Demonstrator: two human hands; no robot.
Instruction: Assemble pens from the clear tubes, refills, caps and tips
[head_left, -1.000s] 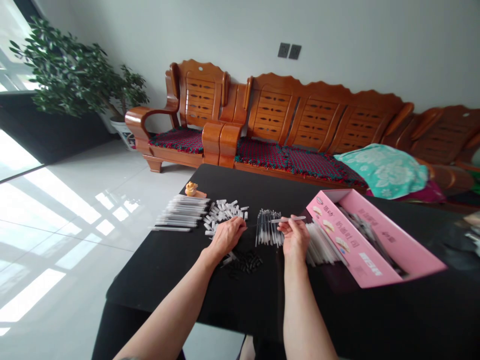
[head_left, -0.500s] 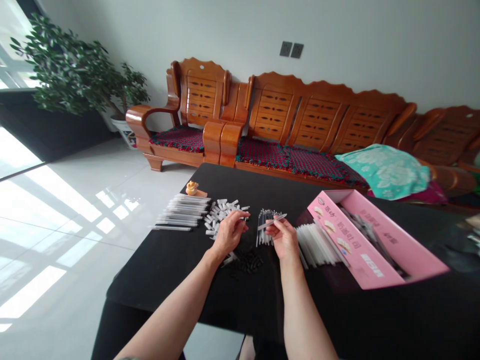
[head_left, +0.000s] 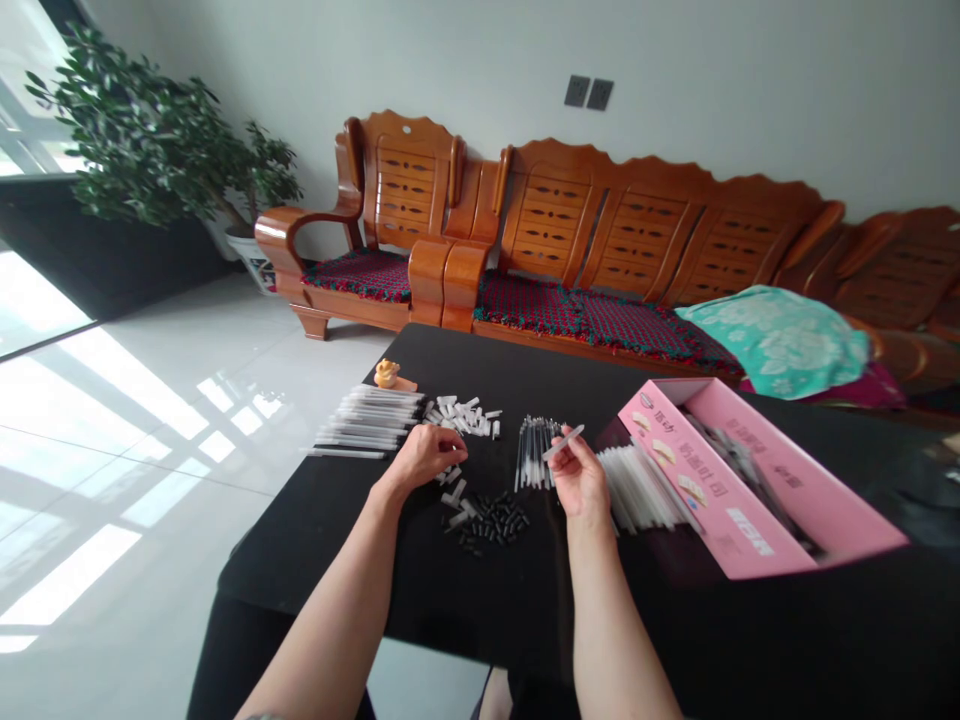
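Left hand (head_left: 424, 456): drawn leftward since the earlier frame, now at the near left side of the white caps (head_left: 471, 417); its fingers are curled almost together, and whether they pinch anything cannot be told
Right hand (head_left: 582, 485): shifted slightly right, thumb and fingers closed on one slim pale tube (head_left: 563, 442), held aslant (right end pointing to the far side) by the right part of the thin refills (head_left: 532, 462)
Wooden sofa (head_left: 551, 215): on the far side, beyond the table
Black table (head_left: 322, 560): under both hands
Pink box (head_left: 697, 485): open, at the right, packed partway with dark-looking contents
Pale tubes (head_left: 646, 488): side by side between right hand and box
Dark-ended sticks (head_left: 369, 418): lined up at the left
Black pieces (head_left: 501, 520): loosely heaped on the near side, between the forearms
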